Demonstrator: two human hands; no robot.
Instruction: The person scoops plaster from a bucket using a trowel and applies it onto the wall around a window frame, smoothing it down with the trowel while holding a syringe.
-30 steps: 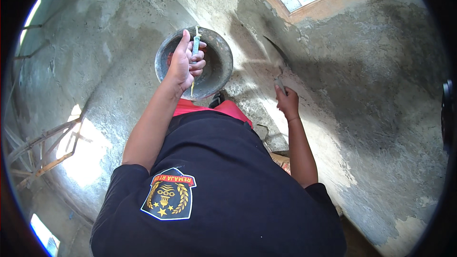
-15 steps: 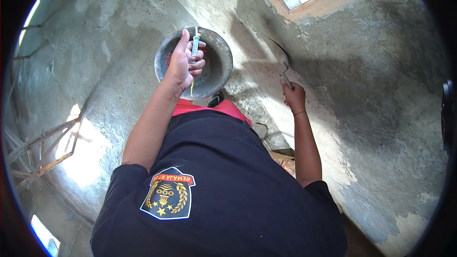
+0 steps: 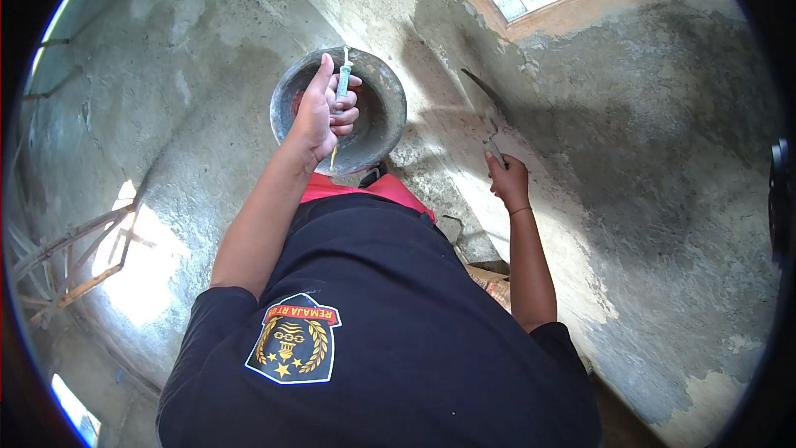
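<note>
My left hand (image 3: pixel 322 112) is closed around a slim tool (image 3: pixel 342 83) with a grey-green, mortar-smeared body and a thin yellowish strip running lengthwise. I cannot tell its exact kind. It is held over a round dark bucket (image 3: pixel 385 104) whose inside is partly hidden by my hand; something reddish shows within. On the right, my right hand (image 3: pixel 510 178) grips the handle of a trowel (image 3: pixel 495 150). The trowel's bent metal neck and dark, narrow-looking blade point away from me, in front of the rough plastered wall (image 3: pixel 613 133).
A framed opening (image 3: pixel 572 12) lets in bright light at the upper right. Wooden poles or a rack (image 3: pixel 79 261) stand at the left. Beside my right forearm lies a brownish printed sack (image 3: pixel 491 284). Concrete floor (image 3: pixel 191 91) spreads left of the bucket.
My right hand has drawn slightly down and left with the trowel, and its blade shows at a changed angle. My left hand and its tool have barely shifted.
</note>
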